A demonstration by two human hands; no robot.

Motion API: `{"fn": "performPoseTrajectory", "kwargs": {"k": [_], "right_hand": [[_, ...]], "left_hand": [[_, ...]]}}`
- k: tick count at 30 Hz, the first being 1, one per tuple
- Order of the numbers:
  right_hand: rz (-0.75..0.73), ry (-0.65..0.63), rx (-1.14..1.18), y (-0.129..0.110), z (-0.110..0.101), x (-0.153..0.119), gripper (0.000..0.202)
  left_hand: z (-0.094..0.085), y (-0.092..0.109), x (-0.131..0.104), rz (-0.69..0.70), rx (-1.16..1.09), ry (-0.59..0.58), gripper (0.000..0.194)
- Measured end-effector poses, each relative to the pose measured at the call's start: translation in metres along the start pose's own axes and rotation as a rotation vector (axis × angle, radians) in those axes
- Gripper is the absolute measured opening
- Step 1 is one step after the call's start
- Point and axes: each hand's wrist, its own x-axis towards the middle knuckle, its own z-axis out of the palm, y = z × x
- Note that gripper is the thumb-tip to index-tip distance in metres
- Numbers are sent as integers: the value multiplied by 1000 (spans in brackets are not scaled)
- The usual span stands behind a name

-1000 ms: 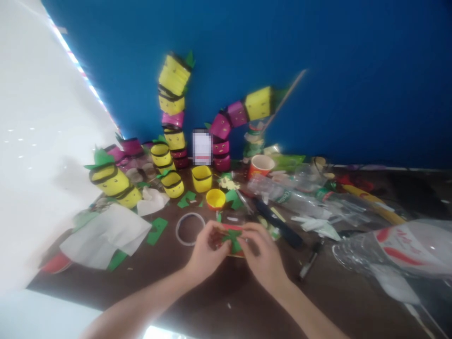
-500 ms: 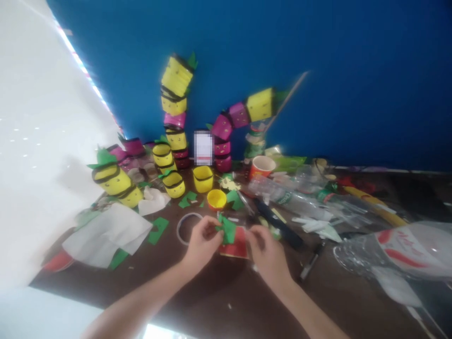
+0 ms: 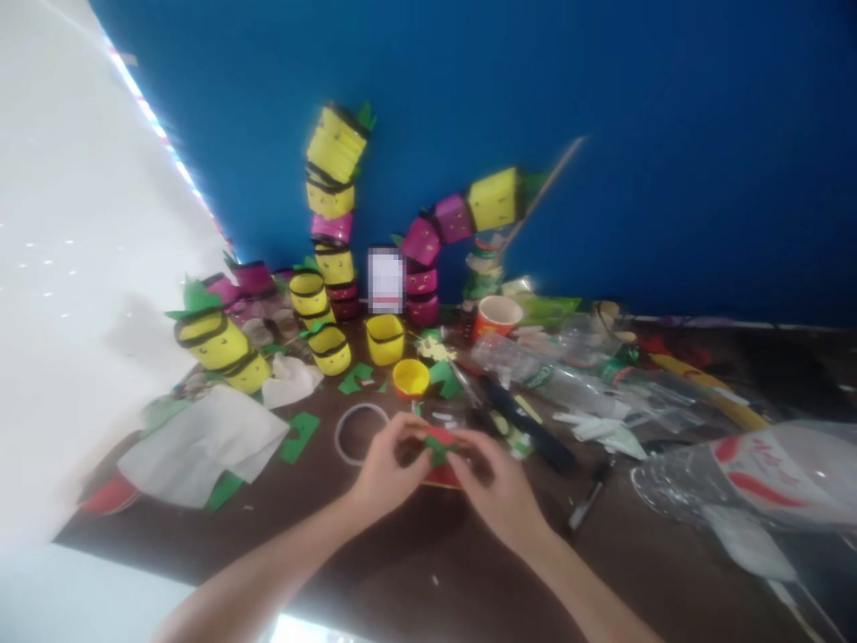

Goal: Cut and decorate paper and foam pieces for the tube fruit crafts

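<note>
My left hand [image 3: 395,460] pinches the left side of a small green cutout [image 3: 440,448]. At its right side, the fingers of my right hand [image 3: 492,473] are closed on the same cutout. Both hands are close together, low over the dark brown table [image 3: 402,572]. Beneath the cutout lies a red piece [image 3: 443,476], partly covered by my fingers. A tape roll [image 3: 340,436] rests just left of my left hand. Behind the hands stands a small yellow cup [image 3: 411,379].
Yellow and magenta cup figures [image 3: 329,348] stand at the back left. White cloth [image 3: 207,446] and green scraps [image 3: 300,438] lie left. On the right are a clear bottle [image 3: 562,379], a large bottle [image 3: 783,473], a dark strip [image 3: 528,424] and a marker [image 3: 592,496].
My right hand has moved left to the green cutout and closed on it. The cutout has tilted flatter and come down slightly, over the red piece.
</note>
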Motion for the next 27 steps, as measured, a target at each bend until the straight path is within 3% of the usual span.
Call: {"fn": "performPoseTrajectory", "kwargs": {"k": [7, 16, 18, 24, 27], "right_hand": [[-58, 3, -34, -1, -1, 2, 13], [-9, 59, -34, 4, -2, 5, 15], [-15, 72, -45, 5, -3, 5, 15], [-82, 97, -86, 2, -2, 2, 14], [-150, 106, -123, 0, -1, 0, 12]], "left_hand": [[-3, -1, -5, 207, 291, -25, 26], [-13, -5, 2, 447, 539, -55, 24], [-22, -7, 8, 507, 608, 11, 23], [-51, -7, 44, 514, 676, 440, 35], [-55, -5, 65, 465, 622, 454, 54]]}}
